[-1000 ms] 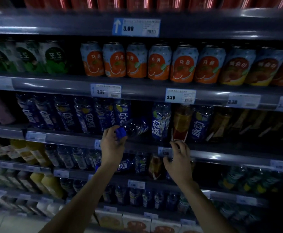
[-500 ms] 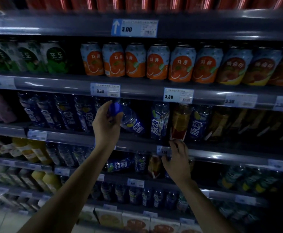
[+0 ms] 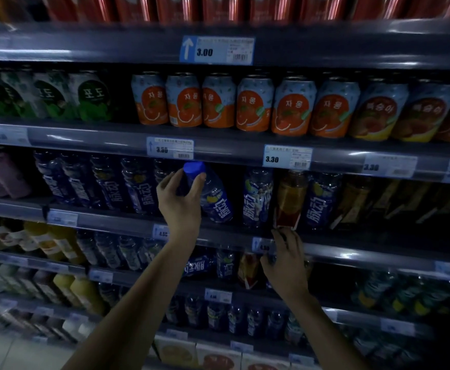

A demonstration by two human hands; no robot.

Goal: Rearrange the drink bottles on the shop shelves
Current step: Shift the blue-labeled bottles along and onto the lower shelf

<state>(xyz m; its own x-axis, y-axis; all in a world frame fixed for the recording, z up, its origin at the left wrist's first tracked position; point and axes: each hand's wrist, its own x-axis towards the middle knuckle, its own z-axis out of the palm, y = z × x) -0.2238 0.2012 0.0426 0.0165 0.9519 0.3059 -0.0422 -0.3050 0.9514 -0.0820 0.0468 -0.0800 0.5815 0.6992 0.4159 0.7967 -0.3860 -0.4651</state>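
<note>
Blue-capped, the clear plastic drink bottle with a dark blue label (image 3: 216, 202) leans in the person's left hand (image 3: 181, 204), whose fingers and thumb curl tight round its neck. Its base is down at the dark grey metal shelf (image 3: 111, 221), in the gap between a row of matching blue-labelled bottles (image 3: 106, 182) and a white-and-blue labelled bottle (image 3: 257, 198). The right hand (image 3: 285, 263) is lower, bent fingers at that shelf's front rail beneath an amber bottle with a red label (image 3: 290, 198); whether they clasp anything I cannot tell. One shelf higher stand orange-and-blue cans (image 3: 218, 102)
</note>
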